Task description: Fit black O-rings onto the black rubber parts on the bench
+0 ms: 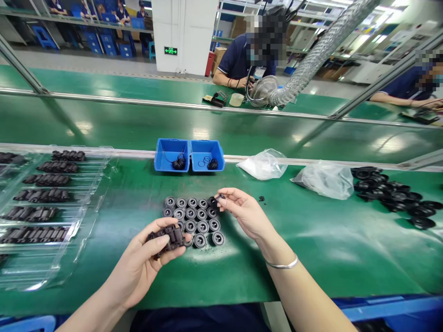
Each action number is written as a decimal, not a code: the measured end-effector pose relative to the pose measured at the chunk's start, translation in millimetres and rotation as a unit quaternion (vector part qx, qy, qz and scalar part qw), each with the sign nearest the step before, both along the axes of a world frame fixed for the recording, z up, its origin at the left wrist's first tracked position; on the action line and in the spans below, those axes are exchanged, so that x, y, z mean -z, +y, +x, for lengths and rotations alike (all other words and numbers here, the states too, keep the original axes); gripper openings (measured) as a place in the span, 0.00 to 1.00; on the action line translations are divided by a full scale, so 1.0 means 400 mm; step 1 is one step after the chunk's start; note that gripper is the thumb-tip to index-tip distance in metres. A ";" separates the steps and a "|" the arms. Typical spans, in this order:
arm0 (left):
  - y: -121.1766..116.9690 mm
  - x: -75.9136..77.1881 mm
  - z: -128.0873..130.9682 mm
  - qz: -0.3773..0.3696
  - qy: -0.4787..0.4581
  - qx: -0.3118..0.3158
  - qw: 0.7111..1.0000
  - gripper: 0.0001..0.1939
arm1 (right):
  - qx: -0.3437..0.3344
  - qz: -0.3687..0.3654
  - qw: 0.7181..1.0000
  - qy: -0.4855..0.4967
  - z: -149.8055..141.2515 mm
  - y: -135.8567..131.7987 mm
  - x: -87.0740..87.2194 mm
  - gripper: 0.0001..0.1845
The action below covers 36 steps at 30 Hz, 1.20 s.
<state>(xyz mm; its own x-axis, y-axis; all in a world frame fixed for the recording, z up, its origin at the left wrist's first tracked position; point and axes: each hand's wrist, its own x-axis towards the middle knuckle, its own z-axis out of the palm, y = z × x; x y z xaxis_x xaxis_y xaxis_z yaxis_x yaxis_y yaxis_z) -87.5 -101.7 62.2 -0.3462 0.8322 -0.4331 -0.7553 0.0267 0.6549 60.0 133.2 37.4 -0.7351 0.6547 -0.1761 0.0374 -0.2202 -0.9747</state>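
Note:
My left hand (152, 251) is closed around a cluster of small dark cylindrical parts (169, 240), held just over the near left corner of a group of rings. These round black ring-shaped parts (201, 226) sit in rows on the green table (235, 276), each with a hole in its middle. At the far right corner of the group, my right hand (238, 207) pinches a small dark part (220, 197) between thumb and fingertips, over or against a ring there. Whether that part touches the ring I cannot tell. My left hand hides some of the rings.
Blue bins (172, 157) with black O-rings stand behind the rings. Clear trays (74, 198) of dark parts lie left. Plastic bags (265, 164) and a pile of black round parts (398, 196) lie right. A co-worker (231, 60) sits across, beside a flexible duct (311, 60).

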 end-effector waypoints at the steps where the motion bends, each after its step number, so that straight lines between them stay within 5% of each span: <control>1: 0.001 0.002 0.000 0.002 -0.010 -0.001 1.000 0.16 | -0.002 0.006 1.000 -0.003 -0.001 0.001 -0.002 0.18; 7: 0.012 -0.009 -0.001 0.017 -0.106 0.002 0.994 0.18 | -0.018 0.138 0.988 -0.062 -0.003 0.022 0.017 0.20; 13: 0.026 -0.032 -0.005 0.002 -0.214 -0.003 0.977 0.25 | -0.008 0.353 0.927 -0.128 -0.008 0.030 0.069 0.18; 24: 0.031 -0.040 -0.021 -0.039 -0.248 -0.074 0.965 0.23 | -0.024 0.447 0.883 -0.140 0.005 0.050 0.039 0.16; 30: 0.029 -0.035 -0.015 -0.073 -0.177 -0.109 0.976 0.12 | -0.022 0.491 0.863 -0.120 0.001 0.039 0.042 0.13; 36: 0.018 -0.027 -0.010 -0.047 -0.122 -0.079 0.988 0.12 | -0.058 0.570 0.812 -0.113 0.008 0.028 0.046 0.14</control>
<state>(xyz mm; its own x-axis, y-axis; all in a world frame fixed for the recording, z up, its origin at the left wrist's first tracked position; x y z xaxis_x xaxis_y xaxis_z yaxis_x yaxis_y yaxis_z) -91.6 -94.6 72.9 -0.3449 0.7285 -0.5920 -0.8897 -0.0527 0.4535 63.3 144.4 18.8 -0.8367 0.4160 0.3562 0.2003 0.8377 -0.5081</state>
